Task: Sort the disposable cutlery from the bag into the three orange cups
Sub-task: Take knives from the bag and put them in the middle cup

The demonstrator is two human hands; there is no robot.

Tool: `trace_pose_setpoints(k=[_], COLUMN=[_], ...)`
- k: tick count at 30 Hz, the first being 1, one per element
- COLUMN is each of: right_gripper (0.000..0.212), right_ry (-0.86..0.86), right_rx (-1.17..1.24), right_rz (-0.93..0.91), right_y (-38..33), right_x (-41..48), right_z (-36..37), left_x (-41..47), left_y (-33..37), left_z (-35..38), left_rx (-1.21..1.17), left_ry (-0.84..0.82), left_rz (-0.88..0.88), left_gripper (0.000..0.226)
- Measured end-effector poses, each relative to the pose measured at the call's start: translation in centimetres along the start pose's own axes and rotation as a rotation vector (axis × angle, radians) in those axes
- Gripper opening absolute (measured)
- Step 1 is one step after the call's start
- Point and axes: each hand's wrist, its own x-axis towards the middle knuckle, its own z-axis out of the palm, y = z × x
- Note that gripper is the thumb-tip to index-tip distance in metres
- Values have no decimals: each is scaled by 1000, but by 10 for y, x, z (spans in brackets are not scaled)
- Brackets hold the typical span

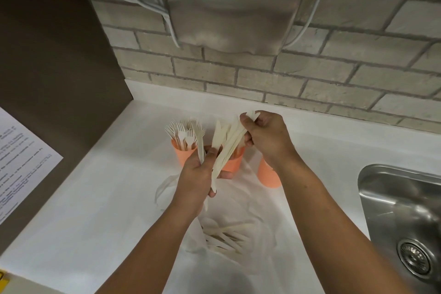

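Observation:
Three orange cups stand in a row on the white counter. The left cup (181, 154) is full of cream forks standing tines up. The middle cup (232, 162) is half hidden behind my hands, and the right cup (268, 174) sits under my right wrist. My left hand (198, 174) grips a bundle of knives (224, 148) by their lower ends, plus one fork (200, 141). My right hand (265, 136) pinches the upper ends of the same knives. A clear plastic bag (226, 234) with more cutlery lies in front of the cups.
A steel sink (403, 217) with a drain is set in the counter at the right. A dark panel with a printed sheet (21, 162) stands at the left. A steel dispenser (236, 5) hangs on the brick wall above the cups.

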Motion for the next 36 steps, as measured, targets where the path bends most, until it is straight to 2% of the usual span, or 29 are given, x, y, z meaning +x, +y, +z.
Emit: trace_pose_setpoints(k=[3,6,8,10,12,16,18,20,23,26,28,31,33,34,36], right_gripper=[31,28,26,21,22,10,13,25,60,71,69,66,65,64,56], right_ry=[54,218,338,378,313,111,33,5,61,77,-64,-325,-298,-230,-76], right_rx=[44,55,-35,-179,-315,-560,-692,-762,-909,-960,-1027,-1303,-1296,-1206,-878], right_rz=[-19,-61,-157,-234,-279,-332,-360,-386,-452,-506,-477,-400,-402,-434,-452], right_y=[-7,-12,-9,-2,9,35,42,44,46,46,47,49,41,34,17], right_x=[7,18,25,27,25,23,26,27,26,29,31,31,29,26,17], right_z=[-7,-18,-23,-24,-16,5,8,8,7,13,21,30,28,27,27], left_x=[3,6,8,11,11,11,11,11,10,7,6,4,2,2,2], left_y=[-3,-4,-6,-10,-12,-14,-12,-11,-9,-7,-6,-5,-3,-2,-1], left_z=[-5,-12,-16,-19,-20,-19,-19,-20,-21,-22,-21,-21,-21,-22,-23], left_rx=[-43,-58,-19,16,12,-2,2,6,3,4,4,2,3,-2,-21], left_ry=[28,59,89,122,134,126,109,94,97,104,106,92,69,58,40], left_rz=[-28,-40,-38,-33,-38,-55,-55,-47,-28,-17,-20,-17,-13,-13,-17], left_gripper=[26,29,30,30,29,28,28,29,29,29,27,26,26,27,28])
